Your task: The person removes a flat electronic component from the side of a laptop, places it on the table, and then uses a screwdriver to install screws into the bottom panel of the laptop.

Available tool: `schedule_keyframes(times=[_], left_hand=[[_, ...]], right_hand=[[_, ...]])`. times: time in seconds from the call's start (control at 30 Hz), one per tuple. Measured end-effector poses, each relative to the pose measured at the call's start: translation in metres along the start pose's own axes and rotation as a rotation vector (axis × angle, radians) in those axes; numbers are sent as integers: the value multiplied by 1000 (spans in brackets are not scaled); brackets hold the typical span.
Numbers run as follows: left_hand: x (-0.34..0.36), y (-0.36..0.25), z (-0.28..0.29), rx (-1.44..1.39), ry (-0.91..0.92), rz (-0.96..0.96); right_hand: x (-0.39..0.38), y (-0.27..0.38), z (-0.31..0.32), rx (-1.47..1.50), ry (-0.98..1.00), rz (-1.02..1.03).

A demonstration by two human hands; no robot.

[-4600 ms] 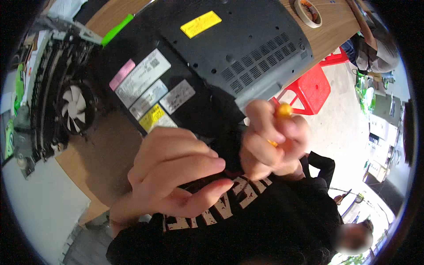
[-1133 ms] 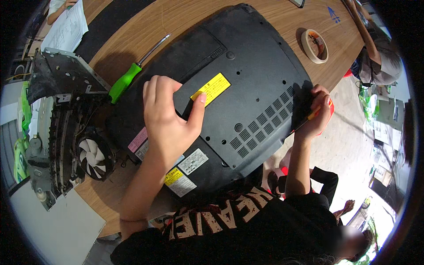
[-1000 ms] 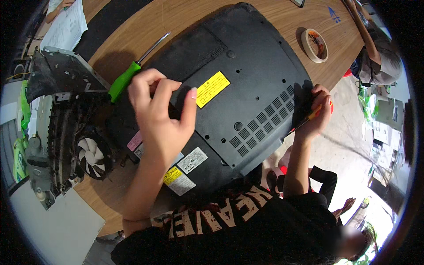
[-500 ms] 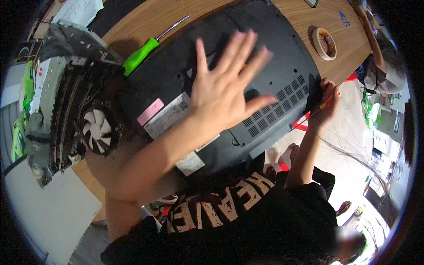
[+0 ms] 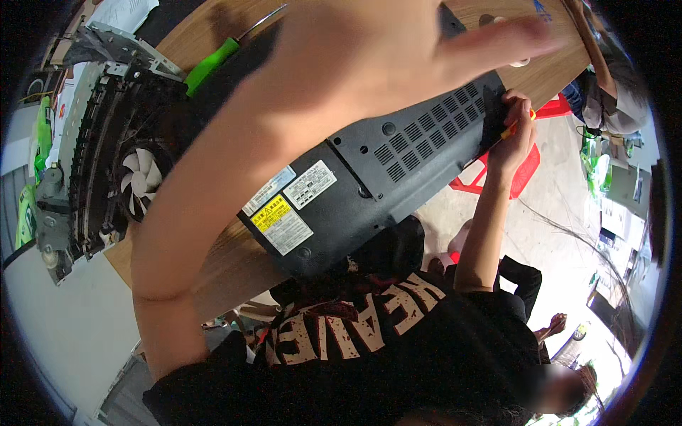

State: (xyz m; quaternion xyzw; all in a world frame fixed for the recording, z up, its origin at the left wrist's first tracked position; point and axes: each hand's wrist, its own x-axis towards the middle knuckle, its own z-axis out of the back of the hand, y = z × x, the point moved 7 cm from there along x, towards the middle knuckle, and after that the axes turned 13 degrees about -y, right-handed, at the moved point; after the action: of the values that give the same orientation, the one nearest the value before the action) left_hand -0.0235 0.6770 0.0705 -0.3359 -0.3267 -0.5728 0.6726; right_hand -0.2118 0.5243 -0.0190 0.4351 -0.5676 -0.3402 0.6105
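A black laptop (image 5: 419, 192) lies bottom side up at the table's near edge, with vent slots and several labels showing. My left hand (image 5: 362, 57) is raised over it, large and smeared by motion. Its thumb stretches out to the right, while the other fingers run out of the picture at the top. Nothing shows in that hand. At the laptop's right edge my right hand (image 5: 517, 138) is closed around a thin screwdriver (image 5: 509, 132) with a yellow and red handle. The shaft points down toward the laptop's near side.
Left of the laptop stands a dusty metal chassis with a white fan (image 5: 142, 174). A green-handled screwdriver (image 5: 212, 67) lies beyond it. A tape roll (image 5: 521, 62) is mostly behind my left thumb. Past the table stand a red stool (image 5: 527, 172) and another person (image 5: 616, 99).
My left hand has risen from just above the laptop toward the camera and the top edge. More labels on the laptop's near side show. My right hand keeps the screwdriver at the right edge.
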Motion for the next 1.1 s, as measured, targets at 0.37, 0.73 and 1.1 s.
schedule_keyframes(times=[0.37,0.73,1.1], left_hand=[[-18,15,53,-423,72,417],[-144,1,159,-415,262,655],[-203,-18,169,-246,215,714]], right_hand=[[1,-11,-1,82,46,-144],[-87,105,-68,-453,790,280],[-119,121,-188,-760,1026,711]])
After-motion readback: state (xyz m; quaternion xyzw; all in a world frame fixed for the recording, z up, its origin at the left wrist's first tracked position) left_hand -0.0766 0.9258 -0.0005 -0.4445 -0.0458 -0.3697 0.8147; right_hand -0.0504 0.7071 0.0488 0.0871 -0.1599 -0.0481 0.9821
